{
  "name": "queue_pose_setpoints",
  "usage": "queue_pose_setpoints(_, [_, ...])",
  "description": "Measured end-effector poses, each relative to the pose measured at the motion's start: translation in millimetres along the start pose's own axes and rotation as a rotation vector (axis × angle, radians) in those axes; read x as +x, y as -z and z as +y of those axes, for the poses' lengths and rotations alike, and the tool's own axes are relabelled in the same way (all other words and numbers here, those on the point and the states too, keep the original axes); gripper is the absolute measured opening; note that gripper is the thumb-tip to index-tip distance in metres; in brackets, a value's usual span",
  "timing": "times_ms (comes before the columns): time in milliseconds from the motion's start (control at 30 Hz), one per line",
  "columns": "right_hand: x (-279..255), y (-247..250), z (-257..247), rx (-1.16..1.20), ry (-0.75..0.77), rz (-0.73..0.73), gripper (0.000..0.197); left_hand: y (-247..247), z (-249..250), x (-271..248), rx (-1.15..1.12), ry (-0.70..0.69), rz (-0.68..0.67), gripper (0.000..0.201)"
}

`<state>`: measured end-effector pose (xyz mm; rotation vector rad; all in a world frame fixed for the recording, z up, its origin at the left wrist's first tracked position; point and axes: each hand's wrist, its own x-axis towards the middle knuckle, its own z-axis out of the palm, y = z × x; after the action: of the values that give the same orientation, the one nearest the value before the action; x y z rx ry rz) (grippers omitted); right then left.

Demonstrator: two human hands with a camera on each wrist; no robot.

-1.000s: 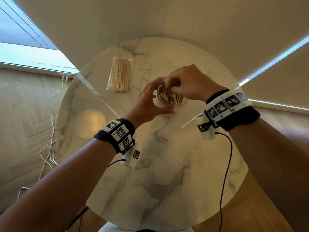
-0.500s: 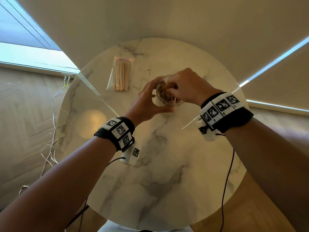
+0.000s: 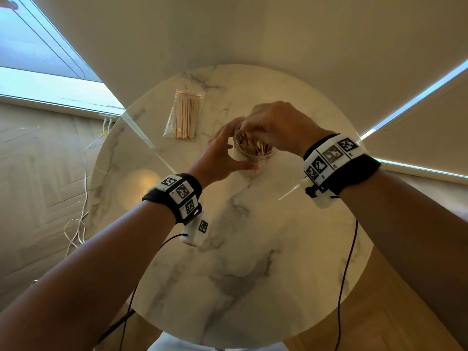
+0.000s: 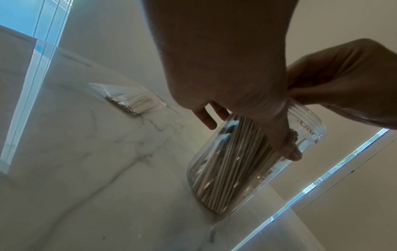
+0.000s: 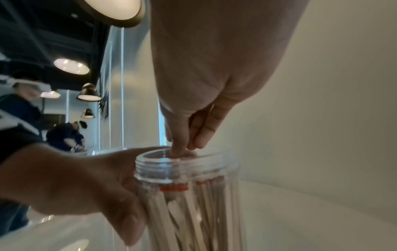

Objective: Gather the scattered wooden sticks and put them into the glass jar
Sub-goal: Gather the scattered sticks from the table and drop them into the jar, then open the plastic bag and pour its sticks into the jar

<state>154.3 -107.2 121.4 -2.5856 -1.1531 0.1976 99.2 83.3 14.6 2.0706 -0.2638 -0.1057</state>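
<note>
A clear glass jar (image 3: 254,151) stands upright on the round marble table (image 3: 243,262), packed with upright wooden sticks (image 4: 223,171). My left hand (image 3: 219,153) grips the jar's side, thumb (image 4: 286,146) in front and fingers round the back. My right hand (image 3: 274,124) hovers over the jar's mouth. Its fingers (image 5: 179,146) point straight down, and one fingertip dips inside the rim onto the stick tops. No stick shows between the right fingers. In the right wrist view the jar (image 5: 193,195) shows red-tipped sticks, with my left hand (image 5: 86,183) wrapped round it.
A clear plastic bag of wooden sticks (image 3: 183,118) lies flat on the table to the far left of the jar, also seen as the bag (image 4: 133,101) in the left wrist view. White cables (image 3: 83,188) trail on the wooden floor at left. A wall stands right behind the table.
My right hand has sunk lower onto the jar's mouth, fingers pushing further in. The left hand has kept its hold, and the jar has stayed in place.
</note>
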Motion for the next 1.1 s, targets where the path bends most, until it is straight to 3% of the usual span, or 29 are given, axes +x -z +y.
queue_pose_setpoints(67, [-2,2,-3,0.033,0.037,-0.013,0.017,1,1,0,0.010,0.002,-0.002,0.113])
queue_pose_setpoints(200, [-7,-6,-6,-0.067,-0.059,-0.362,0.040,2,3,-1,0.040,0.003,-0.009,0.115])
queue_pose_setpoints(333, [-5,-4,-2,0.000,-0.084,-0.239,0.036,2,2,-1,0.074,0.022,-0.017,0.117])
queue_pose_setpoints(467, [-12,-4,-12,0.027,-0.105,-0.408,0.039,2,2,-1,0.082,0.026,-0.039,0.118])
queue_pose_setpoints(533, [-18,0,-16,0.120,-0.142,-0.313,0.043,6,1,0,0.110,0.022,-0.069,0.118])
queue_pose_setpoints(600, [-25,1,-25,0.197,-0.135,-0.109,0.040,12,-5,-1,0.164,0.010,-0.124,0.115])
queue_pose_setpoints(767, [-66,-32,-82,0.414,-0.110,0.206,0.029,40,-45,-9,0.363,0.097,-0.203,0.083])
queue_pose_setpoints(833, [-89,-68,-108,0.498,-0.132,0.192,0.028,54,-65,-8,0.412,0.147,-0.204,0.077])
queue_pose_setpoints(1000, [-164,-170,-170,0.536,-0.268,-0.045,0.025,86,-105,-1,0.600,0.218,-0.229,0.077])
queue_pose_setpoints(1100, [-206,-210,-210,0.541,-0.316,-0.013,0.023,96,-124,-4,0.631,0.188,-0.272,0.072])
